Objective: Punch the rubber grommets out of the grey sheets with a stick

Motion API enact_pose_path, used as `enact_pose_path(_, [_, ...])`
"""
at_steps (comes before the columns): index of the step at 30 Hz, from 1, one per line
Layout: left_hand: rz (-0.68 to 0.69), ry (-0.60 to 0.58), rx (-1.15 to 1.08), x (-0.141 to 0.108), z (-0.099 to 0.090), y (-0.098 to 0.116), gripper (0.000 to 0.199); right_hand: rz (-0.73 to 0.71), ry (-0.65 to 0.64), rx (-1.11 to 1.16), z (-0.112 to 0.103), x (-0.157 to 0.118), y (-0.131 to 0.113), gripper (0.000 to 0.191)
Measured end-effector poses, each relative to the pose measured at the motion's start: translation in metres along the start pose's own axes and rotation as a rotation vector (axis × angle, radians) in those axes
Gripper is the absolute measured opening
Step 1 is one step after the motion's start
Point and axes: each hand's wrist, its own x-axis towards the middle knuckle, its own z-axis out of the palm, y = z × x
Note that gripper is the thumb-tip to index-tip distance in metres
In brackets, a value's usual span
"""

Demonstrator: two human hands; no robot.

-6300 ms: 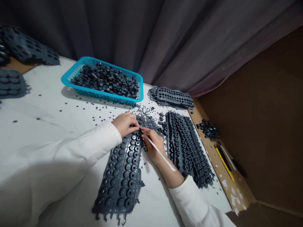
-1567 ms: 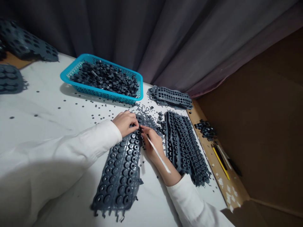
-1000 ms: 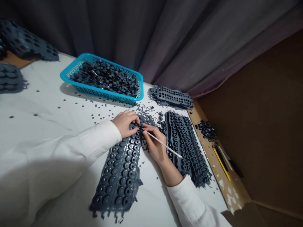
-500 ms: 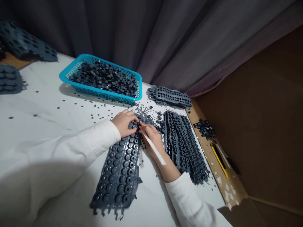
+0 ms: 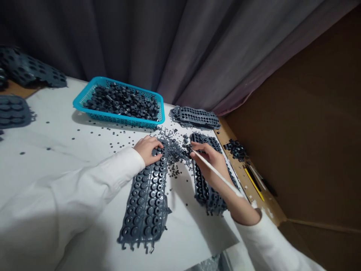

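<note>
A long dark grey rubber sheet [image 5: 146, 205] with rows of moulded round rings lies on the white table. My left hand [image 5: 148, 150] holds its far end, fingers curled over the top and thumb resting on the rings. To the right, my right hand [image 5: 211, 162] grips a thin white stick-like tool [image 5: 214, 171], whose shaft runs back along the wrist. Its fingertips are above loose black pieces, and the tool's tip is too small to make out. Beneath that hand lie more ringed sheets [image 5: 199, 188], partly covered. Many small dark discs [image 5: 175, 152] are scattered between both hands.
A blue basket [image 5: 162, 113] full of black rubber pieces stands at the back. Punched-out sheets [image 5: 196, 117] are stacked right of it. Along the right edge lie a black pile [image 5: 236, 149] and a yellow tool [image 5: 254, 183]. More sheets [image 5: 31, 69] lie far left.
My right hand has moved right with the white tool, away from the sheet and over the loose pieces. My left hand stays on the sheet's far end. The view has shifted slightly.
</note>
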Motion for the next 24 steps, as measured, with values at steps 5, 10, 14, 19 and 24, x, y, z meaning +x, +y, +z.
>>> enact_pose_path(5, [0.025, 0.037, -0.003, -0.001, -0.001, 0.001, 0.025, -0.037, -0.07, 0.058, 0.011, 0.034, 0.034, 0.019])
enact_pose_path(10, [0.036, 0.095, 0.019, -0.002, 0.001, 0.002, 0.022, -0.145, -0.229, 0.29, 0.056, 0.05, 0.052, 0.018])
enact_pose_path(14, [0.046, 0.108, 0.025, -0.002, 0.002, 0.001, 0.02, -0.23, -0.307, 0.294, 0.066, 0.047, 0.051, 0.014])
enact_pose_path(19, [0.043, 0.11, 0.02, -0.002, 0.002, 0.001, 0.02, -0.397, -0.323, 0.128, 0.064, 0.051, 0.054, 0.011])
enact_pose_path(24, [0.036, 0.105, 0.014, -0.002, 0.003, 0.001, 0.018, -0.625, -0.369, -0.181, 0.061, 0.062, 0.059, 0.017])
